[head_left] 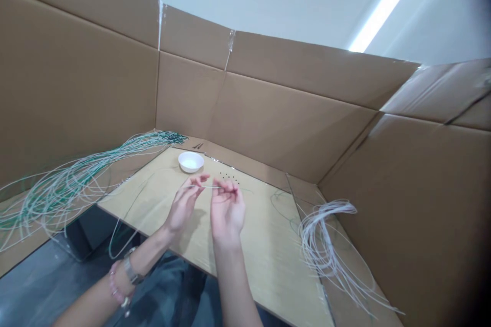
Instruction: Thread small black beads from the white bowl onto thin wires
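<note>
A thin white wire (209, 187) stretches between my two hands above the wooden board. My left hand (184, 205) pinches it with thumb and fingers. Palm up, my right hand (227, 210) grips the other side of it with bent fingertips. What lies right at the fingertips is too small to make out. Just beyond the hands, several tiny dark pieces (229, 177) are scattered on the board. A white bowl (191, 161) stands behind my left hand.
A long bundle of white and green wires (95, 168) lies along the left side. To the right is a coil of white wires (324, 237). Small dark tools (198, 146) rest behind the board (276, 245). Cardboard walls (276, 107) surround the table.
</note>
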### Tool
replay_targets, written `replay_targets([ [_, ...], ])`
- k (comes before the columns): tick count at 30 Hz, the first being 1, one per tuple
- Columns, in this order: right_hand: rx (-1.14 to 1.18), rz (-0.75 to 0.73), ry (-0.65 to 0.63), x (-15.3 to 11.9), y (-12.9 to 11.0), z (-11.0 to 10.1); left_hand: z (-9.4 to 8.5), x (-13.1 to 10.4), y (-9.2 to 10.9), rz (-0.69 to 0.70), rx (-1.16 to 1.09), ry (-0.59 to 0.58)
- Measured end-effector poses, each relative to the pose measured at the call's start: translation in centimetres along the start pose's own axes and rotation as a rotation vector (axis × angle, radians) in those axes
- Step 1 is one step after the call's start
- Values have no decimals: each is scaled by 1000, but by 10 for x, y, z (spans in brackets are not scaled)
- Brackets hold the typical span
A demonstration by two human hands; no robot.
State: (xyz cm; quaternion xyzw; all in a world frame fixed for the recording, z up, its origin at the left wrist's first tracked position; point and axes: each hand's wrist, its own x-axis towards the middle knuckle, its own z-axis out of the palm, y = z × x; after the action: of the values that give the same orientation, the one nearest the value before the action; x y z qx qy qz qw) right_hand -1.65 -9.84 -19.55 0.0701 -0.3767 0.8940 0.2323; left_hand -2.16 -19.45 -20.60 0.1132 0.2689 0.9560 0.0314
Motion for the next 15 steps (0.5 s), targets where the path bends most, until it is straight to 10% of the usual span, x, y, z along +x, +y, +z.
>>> replay_targets([
  [6,-19,25,65,25,-42,-77,-50,-12,41,-235,-147,201],
  [15,-336,14,257,37,-110,-164,-149,34,119,-108,-62,496],
])
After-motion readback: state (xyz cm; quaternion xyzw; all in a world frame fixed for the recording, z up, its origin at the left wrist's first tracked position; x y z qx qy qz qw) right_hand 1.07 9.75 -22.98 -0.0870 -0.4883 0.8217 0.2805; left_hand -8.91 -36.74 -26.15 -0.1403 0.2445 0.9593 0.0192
